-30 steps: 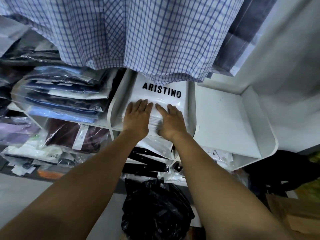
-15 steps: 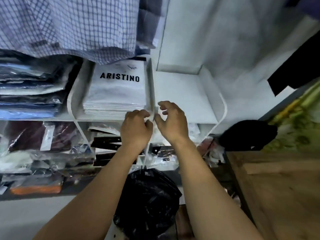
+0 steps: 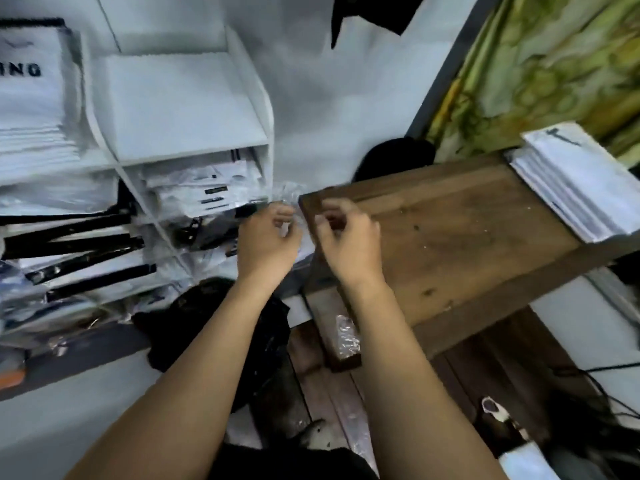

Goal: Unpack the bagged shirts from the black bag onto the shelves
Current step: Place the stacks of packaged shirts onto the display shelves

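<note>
Below the left forearm the black bag (image 3: 180, 317) slumps on the floor at the foot of the white shelves (image 3: 180, 109). Bagged shirts (image 3: 31, 109) lie stacked in the upper-left compartment, and more packs (image 3: 204, 188) crowd the compartments beneath. Both hands hover at the wooden bench's (image 3: 450, 244) left corner with fingers loosely curled. The right hand (image 3: 346, 240) holds nothing. The left hand's (image 3: 268, 244) fingertips are at some crumpled clear plastic (image 3: 287, 195), but blur hides any grip. A white stack (image 3: 571, 181) sits at the bench's far right edge.
</note>
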